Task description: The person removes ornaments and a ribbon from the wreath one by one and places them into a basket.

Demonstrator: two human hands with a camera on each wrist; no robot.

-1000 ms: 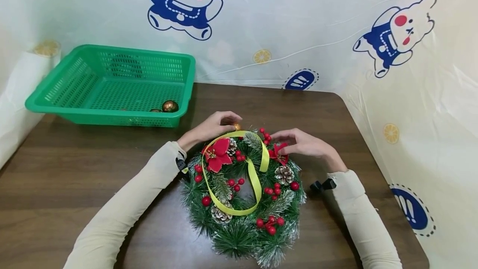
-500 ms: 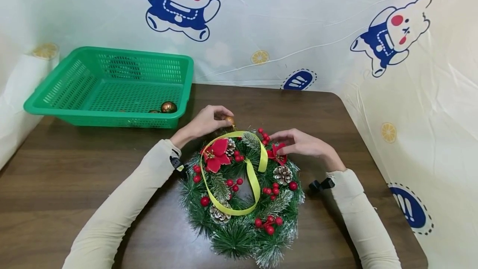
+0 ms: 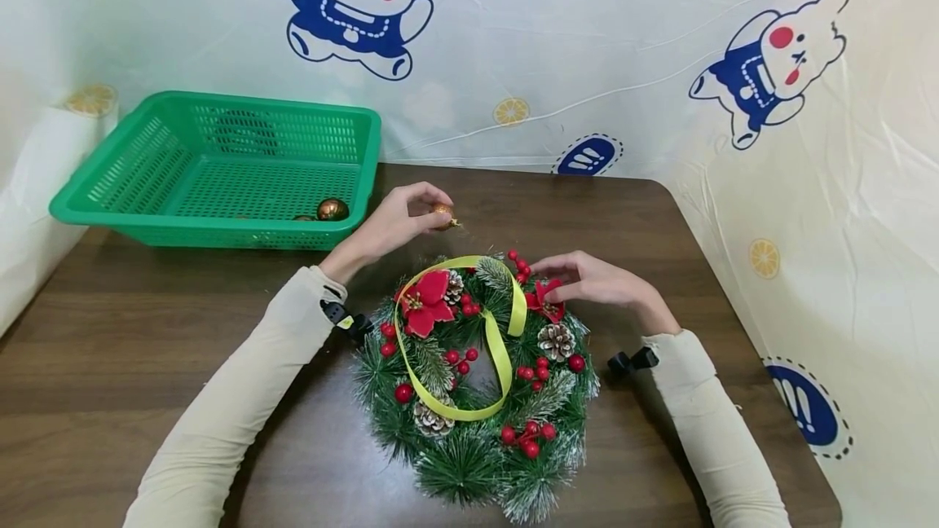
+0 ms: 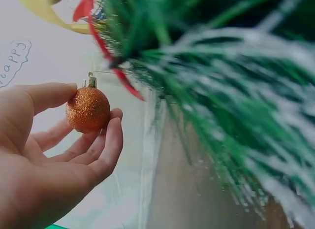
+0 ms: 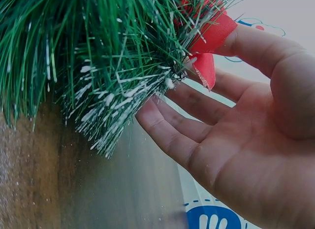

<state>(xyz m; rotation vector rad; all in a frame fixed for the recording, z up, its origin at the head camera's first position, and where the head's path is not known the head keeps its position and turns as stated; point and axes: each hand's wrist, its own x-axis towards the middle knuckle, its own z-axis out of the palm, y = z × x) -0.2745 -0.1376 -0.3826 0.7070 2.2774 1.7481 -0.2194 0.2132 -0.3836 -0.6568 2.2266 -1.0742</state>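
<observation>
A green wreath (image 3: 469, 467) lies on the table, dressed with red poinsettias (image 3: 427, 305), pinecones (image 3: 556, 341) and red berries (image 3: 530, 438). A yellow ribbon (image 3: 502, 357) loops across it. Beyond its upper left edge, my left hand (image 3: 392, 226) pinches a glittery orange Christmas bauble (image 4: 88, 109) between thumb and fingers, its gold cap facing the wreath. My right hand (image 3: 597, 279) grips the wreath's upper right edge. In the right wrist view the thumb (image 5: 258, 44) presses by a red petal while the fingers curl beneath the frosted needles.
A green plastic basket (image 3: 220, 231) stands at the back left, with a shiny copper bauble (image 3: 333, 209) and another partly hidden behind its front wall. A patterned curtain (image 3: 469, 39) hangs behind and along the right side of the brown table (image 3: 132, 332).
My left hand has drawn the orange bauble away from the wreath's upper edge, back and to the left. The right hand and the wreath have stayed in place.
</observation>
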